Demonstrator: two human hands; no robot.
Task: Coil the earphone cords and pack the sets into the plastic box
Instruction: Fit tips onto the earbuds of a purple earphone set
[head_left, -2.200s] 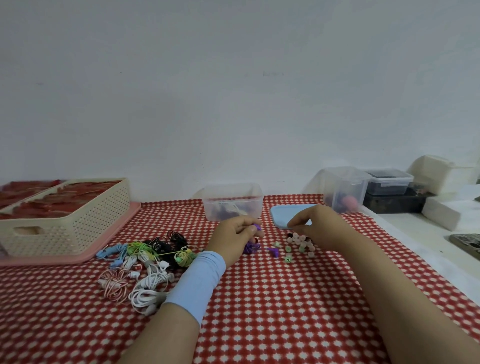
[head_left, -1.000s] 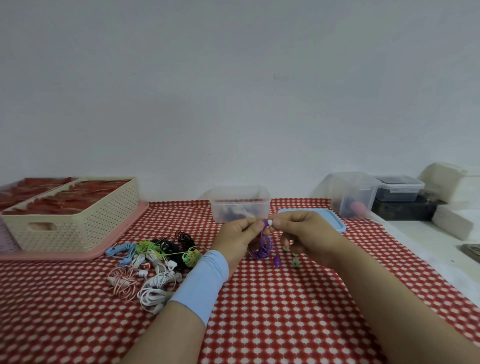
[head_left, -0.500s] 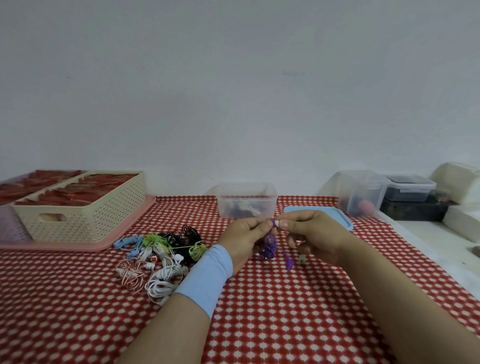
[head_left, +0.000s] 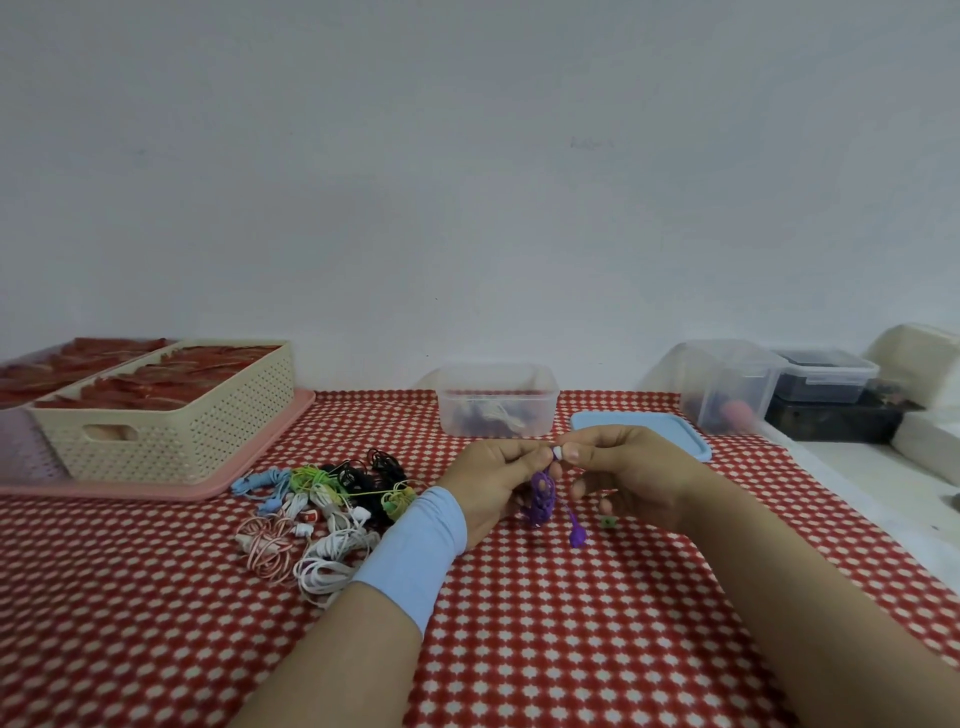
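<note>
Two pinches hold the purple earphone set (head_left: 543, 493) above the tabletop (head_left: 571, 649), left hand (head_left: 493, 480) meeting right hand (head_left: 636, 478), coil dangling; plastic box (head_left: 540, 415) stands at twelve o'clock beyond them.

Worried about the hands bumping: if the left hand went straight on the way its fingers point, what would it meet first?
The fingers of the right hand: it and the left hand pinch the purple earphone at its white tip, seemingly at one depth.

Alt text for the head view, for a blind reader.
Left hand holds a purple earphone cord while right hand pinches a white piece at its top, over a red checked tablecloth. Tangled earphones lie left; a plastic box stands behind.
</note>
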